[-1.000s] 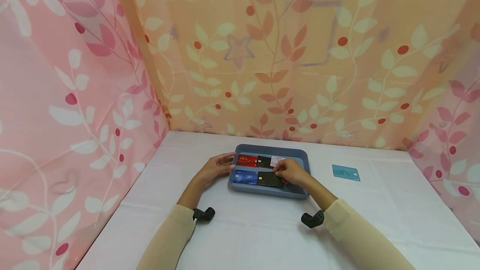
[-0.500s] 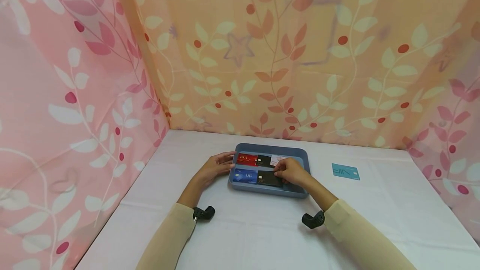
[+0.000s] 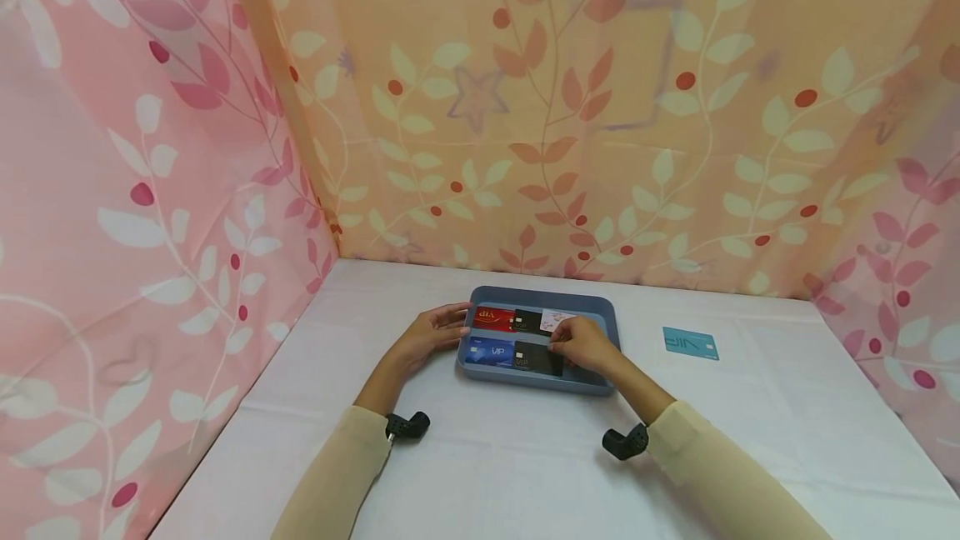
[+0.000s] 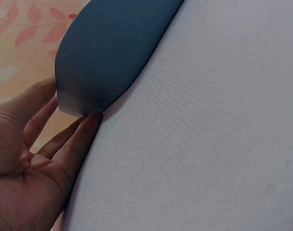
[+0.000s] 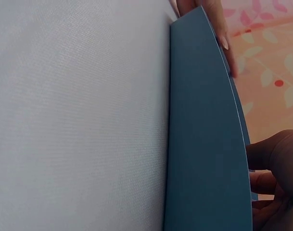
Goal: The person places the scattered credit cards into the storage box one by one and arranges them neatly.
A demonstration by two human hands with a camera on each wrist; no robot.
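Note:
A blue tray [image 3: 543, 388] holds cards in two rows. Its near row has a blue VIP card [image 3: 491, 352] beside a black VIP card [image 3: 534, 359]. My right hand [image 3: 585, 346] reaches over the right side, fingers curled, pinching the black card's right edge; the fingertips partly cover it. Behind are a red VIP card [image 3: 495, 319], another black card [image 3: 527, 322] and a white patterned card [image 3: 553, 321], partly hidden by that hand. With fairly straight fingers, my left hand [image 3: 423, 340] touches the tray's left end; in the left wrist view its fingertips meet the tray wall [image 4: 103, 57].
A teal card [image 3: 691, 343] lies alone on the white tablecloth [image 3: 510, 473], right of the tray. Floral cloth [image 3: 555, 107] hangs behind the table and at both sides. Each wrist wears a small black camera, such as the right wrist camera [image 3: 625, 442].
The black card in the near row has shifted slightly left and lies squarer beside the blue one, my right fingers staying at its edge. My left hand holds its place against the tray.

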